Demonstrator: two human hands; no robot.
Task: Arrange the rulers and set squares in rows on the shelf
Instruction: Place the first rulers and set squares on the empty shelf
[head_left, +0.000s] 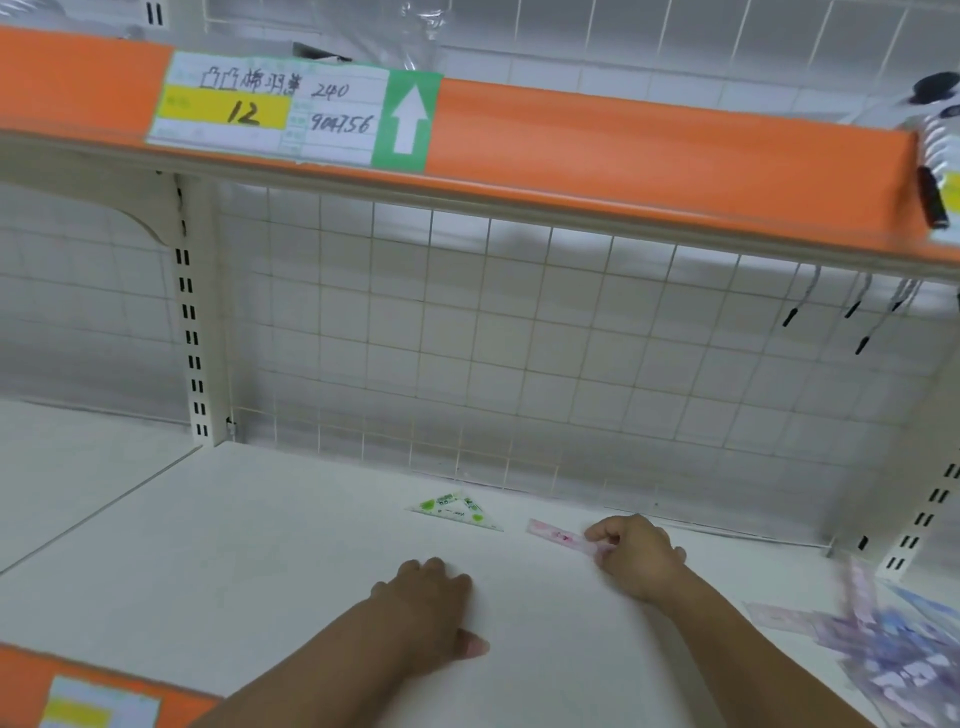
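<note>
Smooth white shelf: the right hand pinches one end of a slim pink ruler, which lies beside a flat, green-printed triangular set square near the wire-mesh back. The left hand rests on the shelf — fingers curled or flat, cannot tell.
</note>
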